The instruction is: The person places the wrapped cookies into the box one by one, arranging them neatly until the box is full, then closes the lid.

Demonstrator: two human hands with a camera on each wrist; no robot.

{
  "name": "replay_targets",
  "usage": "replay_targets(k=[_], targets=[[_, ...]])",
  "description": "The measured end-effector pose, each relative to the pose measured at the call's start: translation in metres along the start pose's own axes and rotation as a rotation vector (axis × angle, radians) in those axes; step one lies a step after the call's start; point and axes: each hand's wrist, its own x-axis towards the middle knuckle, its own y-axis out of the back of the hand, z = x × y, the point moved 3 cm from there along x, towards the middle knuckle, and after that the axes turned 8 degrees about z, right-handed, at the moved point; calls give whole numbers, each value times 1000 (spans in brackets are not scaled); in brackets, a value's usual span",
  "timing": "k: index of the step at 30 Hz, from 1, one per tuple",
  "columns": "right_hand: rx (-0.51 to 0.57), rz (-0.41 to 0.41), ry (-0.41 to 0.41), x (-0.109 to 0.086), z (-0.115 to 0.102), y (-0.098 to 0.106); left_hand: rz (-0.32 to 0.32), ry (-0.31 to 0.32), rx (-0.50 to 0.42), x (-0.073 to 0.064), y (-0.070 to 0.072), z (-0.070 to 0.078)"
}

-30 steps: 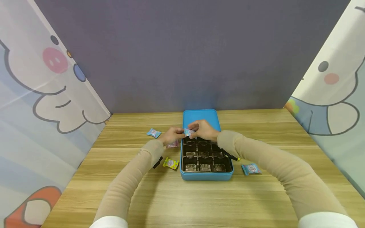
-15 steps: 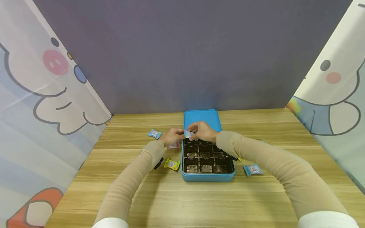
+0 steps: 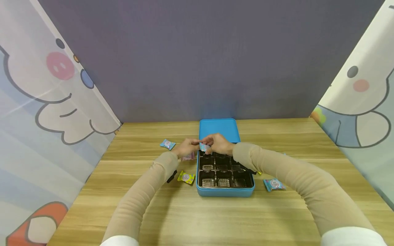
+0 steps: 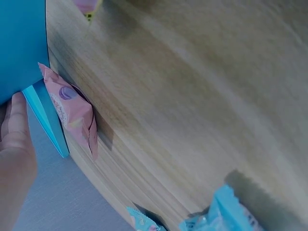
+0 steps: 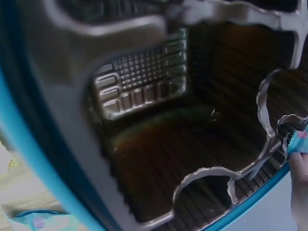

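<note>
A small light-blue wrapped candy is over the far left corner of a blue tin box. My right hand pinches it between thumb and fingers; in the right wrist view, part of the candy's wrapper shows at the right edge. My left hand is beside the box's far left corner, fingers extended toward the candy; whether they touch it is hidden. In the left wrist view, its fingers look straight against the box. The box holds a dark plastic tray with several compartments.
The blue lid lies behind the box. Left of the box are a pink candy packet, a yellow one and a light-blue one. Another blue packet lies to the right. A grey wall rises behind the table.
The right hand and the candy have dropped slightly toward the tray's far left compartment. The left hand has stayed nearly in place beside the corner.
</note>
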Motion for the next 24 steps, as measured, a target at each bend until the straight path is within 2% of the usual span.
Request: replay_targets(k=[8,15,18,24], targets=[[-76,-15,11,-1,1,-1,-22,-8,7,-2,1,2],[-154,-21,47,-3,-1,-1,-88,54,-59,-20,6,29],[-180,-25,62,-5,-2,-1,-86,48,-54,-19,6,28],[-226,-30,73,-8,-4,-2,-54,36,-33,-7,3,10]])
